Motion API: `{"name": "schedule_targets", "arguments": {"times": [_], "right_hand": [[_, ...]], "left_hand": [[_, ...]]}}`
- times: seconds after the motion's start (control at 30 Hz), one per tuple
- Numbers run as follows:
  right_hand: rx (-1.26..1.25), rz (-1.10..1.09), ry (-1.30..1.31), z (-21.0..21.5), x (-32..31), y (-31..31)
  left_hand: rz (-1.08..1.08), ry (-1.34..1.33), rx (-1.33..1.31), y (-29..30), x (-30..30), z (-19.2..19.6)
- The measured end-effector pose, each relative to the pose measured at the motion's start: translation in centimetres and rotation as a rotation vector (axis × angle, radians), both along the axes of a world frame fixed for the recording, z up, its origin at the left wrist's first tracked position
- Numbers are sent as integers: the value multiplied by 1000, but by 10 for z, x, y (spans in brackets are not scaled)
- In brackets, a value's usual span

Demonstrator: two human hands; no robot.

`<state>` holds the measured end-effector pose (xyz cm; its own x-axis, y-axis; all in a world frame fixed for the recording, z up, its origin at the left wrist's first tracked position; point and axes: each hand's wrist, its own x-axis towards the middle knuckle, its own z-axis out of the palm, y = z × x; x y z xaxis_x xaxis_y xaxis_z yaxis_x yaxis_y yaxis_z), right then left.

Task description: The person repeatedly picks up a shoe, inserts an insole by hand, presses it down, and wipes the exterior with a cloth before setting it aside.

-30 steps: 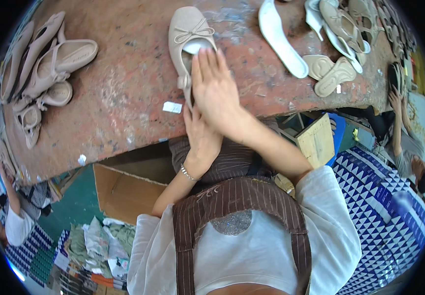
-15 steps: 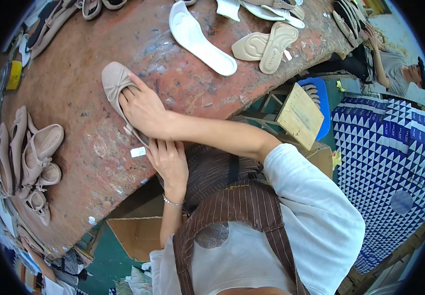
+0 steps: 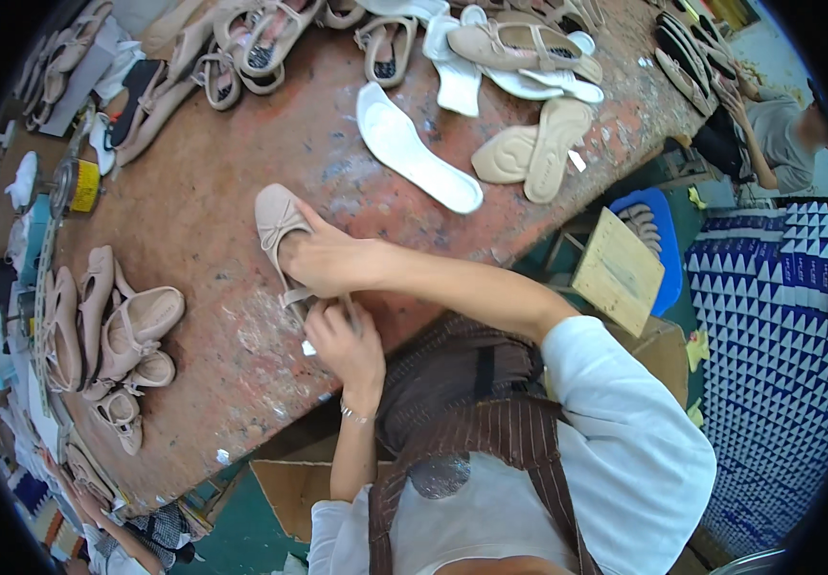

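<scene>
A beige ballet flat with a small bow lies on the table, its toe pointing away from me. My right hand reaches into its opening and is closed on it. One digit runs along the outer side; the other fingers are hidden inside. At the heel end, my left hand has its fingers curled, pinching the shoe's back edge or strap, though the exact grip is partly covered. A small white tag or scrap shows beside the left fingers.
On the worn reddish table stand several beige shoes at left and more at the back. A white insole and beige insoles lie to the right. A wooden board leans by a blue bin. Another person sits far right.
The whole view has shifted, so things appear lower and further right. My right fingers have gone deeper into the shoe. My left fingers have curled up at its heel.
</scene>
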<state>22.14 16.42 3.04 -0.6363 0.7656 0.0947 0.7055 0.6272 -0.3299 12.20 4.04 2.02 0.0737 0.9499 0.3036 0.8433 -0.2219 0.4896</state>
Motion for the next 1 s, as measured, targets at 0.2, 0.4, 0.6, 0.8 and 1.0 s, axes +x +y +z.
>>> {"name": "schedule_targets", "arguments": {"times": [0.2, 0.4, 0.6, 0.8, 1.0], "right_hand": [[134, -696, 544, 71, 195, 9], [178, -702, 59, -9, 293, 43], [-53, -704, 1661, 49, 285, 77], [-557, -289, 1772, 106, 250, 45], [-751, -572, 1349, 106, 204, -8]], "left_hand": [[200, 91, 344, 61, -164, 101], [647, 669, 691, 176, -231, 182], [-243, 194, 297, 308, -1, 104], [-166, -15, 298, 389, 68, 38], [-156, -175, -23, 224, -21, 81]]}}
